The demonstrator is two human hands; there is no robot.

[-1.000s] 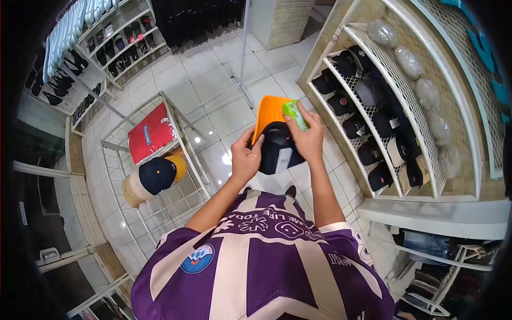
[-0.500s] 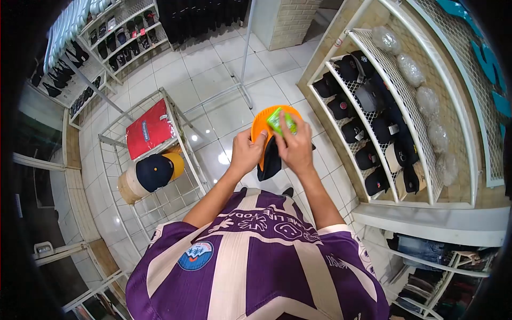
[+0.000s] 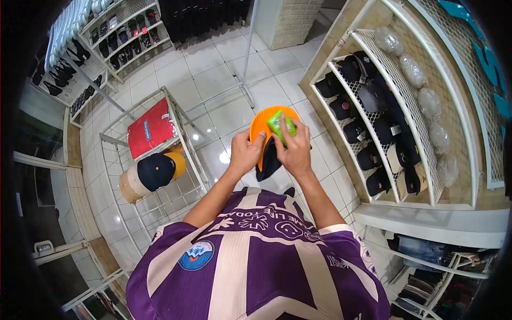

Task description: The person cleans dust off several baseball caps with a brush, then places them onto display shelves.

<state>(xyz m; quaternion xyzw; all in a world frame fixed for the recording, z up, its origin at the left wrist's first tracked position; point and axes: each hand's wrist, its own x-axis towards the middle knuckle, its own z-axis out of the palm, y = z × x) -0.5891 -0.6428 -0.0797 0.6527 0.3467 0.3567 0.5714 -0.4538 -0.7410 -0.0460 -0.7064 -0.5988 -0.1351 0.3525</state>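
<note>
A cap (image 3: 260, 124) with an orange brim and a dark crown is held out in front of me over the floor. My left hand (image 3: 245, 153) grips the brim's left edge, thumb on the orange surface. In my right hand (image 3: 295, 150) is a small bright green packet (image 3: 277, 126), held by the fingers against the brim; whether it is a packet or a soft pad is hard to tell. The dark crown hangs below the brim, between both hands and partly hidden by them.
At left, a white wire rack (image 3: 113, 140) bears a red packaged garment (image 3: 151, 127) and a row of stacked caps (image 3: 155, 172). A slanted white shelf (image 3: 341, 80) with several caps stands at right. A white metal stand (image 3: 224, 96) is on the tiled floor ahead.
The green packet and my right fingers have shifted very slightly on the brim. My left hand keeps its grip on the cap.
</note>
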